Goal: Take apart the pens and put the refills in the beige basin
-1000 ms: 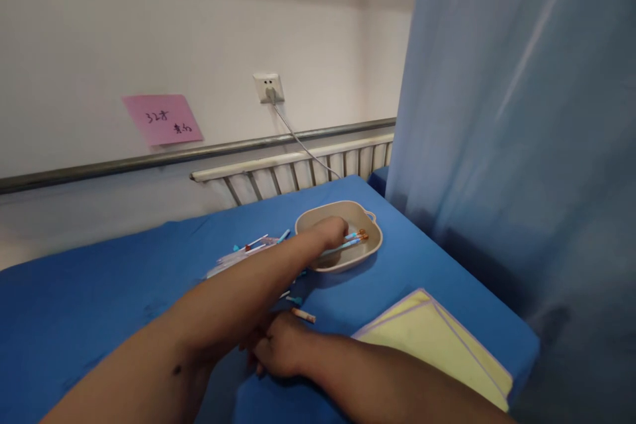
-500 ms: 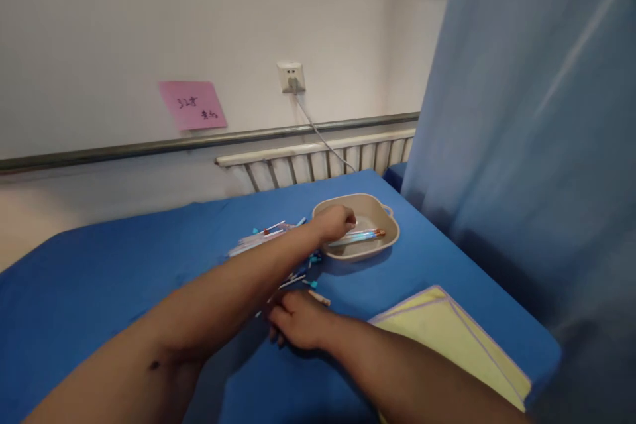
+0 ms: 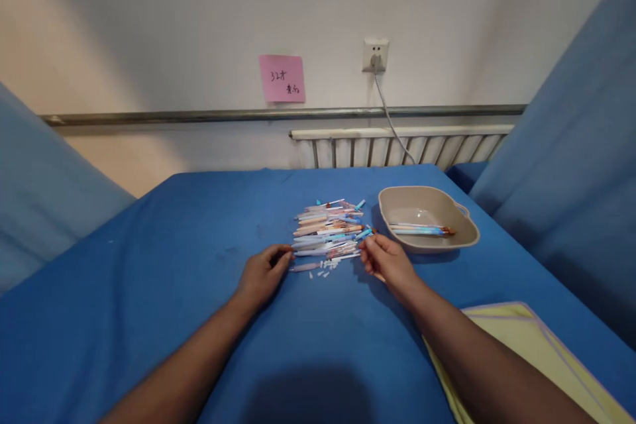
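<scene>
A pile of slim pens (image 3: 322,228), white, peach and blue, lies in a loose stack on the blue-covered surface. My left hand (image 3: 263,271) is at the pile's left side, thumb and forefinger closed at the end of a pen (image 3: 311,254). My right hand (image 3: 390,262) is at the right ends of the pens with its fingers curled together; what they hold is mostly hidden. Small white pieces (image 3: 325,269) are scattered before the pile, beside a pale pink pen (image 3: 305,267). Behind my right hand stands a beige basin (image 3: 422,195) with several blue and white pens (image 3: 420,230) inside.
A yellow cloth (image 3: 517,344) lies at the right front of the blue cover (image 3: 199,232). Blue curtains (image 3: 576,119) hang on both sides. On the wall are a pink note (image 3: 282,78), a plugged-in socket (image 3: 375,56) with its cord, and a metal rail (image 3: 199,116).
My left hand has come out of the basin and back to the left end of the pile. My right hand is now at the pile's right end. The view has turned right to left.
</scene>
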The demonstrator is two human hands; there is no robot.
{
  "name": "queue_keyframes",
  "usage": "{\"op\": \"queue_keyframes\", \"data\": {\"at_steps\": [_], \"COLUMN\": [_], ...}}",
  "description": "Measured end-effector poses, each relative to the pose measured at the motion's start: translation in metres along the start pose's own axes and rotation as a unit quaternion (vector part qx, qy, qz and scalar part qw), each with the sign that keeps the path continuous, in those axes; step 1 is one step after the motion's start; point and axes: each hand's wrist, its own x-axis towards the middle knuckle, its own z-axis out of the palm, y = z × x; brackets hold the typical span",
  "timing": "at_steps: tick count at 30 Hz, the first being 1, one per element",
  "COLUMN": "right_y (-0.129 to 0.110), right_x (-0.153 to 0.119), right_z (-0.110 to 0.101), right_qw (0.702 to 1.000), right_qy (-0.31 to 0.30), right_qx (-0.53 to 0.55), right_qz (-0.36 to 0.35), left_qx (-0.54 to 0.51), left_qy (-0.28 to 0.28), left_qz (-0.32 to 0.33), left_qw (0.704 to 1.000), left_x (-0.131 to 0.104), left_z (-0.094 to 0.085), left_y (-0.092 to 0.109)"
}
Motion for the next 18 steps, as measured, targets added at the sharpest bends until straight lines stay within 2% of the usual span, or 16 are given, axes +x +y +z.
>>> {"op": "queue_keyframes", "data": {"at_steps": [2, 6, 11, 14, 18], "right_y": [-0.004, -0.010, -0.004, 0.002, 0.005], "right_x": [0.000, 0.000, -0.001, -0.004, -0.006], "right_z": [-0.007, -0.015, -0.015, -0.014, -0.013], "right_qw": [1.000, 0.995, 0.980, 0.968, 0.947], "right_qy": [0.020, 0.027, 0.016, -0.013, -0.035], "right_qx": [-0.006, -0.083, -0.196, -0.247, -0.309], "right_qz": [-0.017, -0.044, -0.041, -0.043, -0.079], "left_qx": [0.006, 0.040, 0.105, 0.129, 0.131], "left_qy": [-0.011, -0.041, -0.115, -0.118, -0.116], "left_qz": [0.019, 0.099, 0.179, 0.174, 0.155], "left_qw": [1.000, 0.993, 0.971, 0.969, 0.972], "left_x": [-0.007, -0.012, -0.014, -0.013, -0.011], "left_z": [-0.001, 0.001, 0.004, 0.004, 0.003], "left_y": [-0.004, 0.002, 0.002, -0.001, 0.001]}}
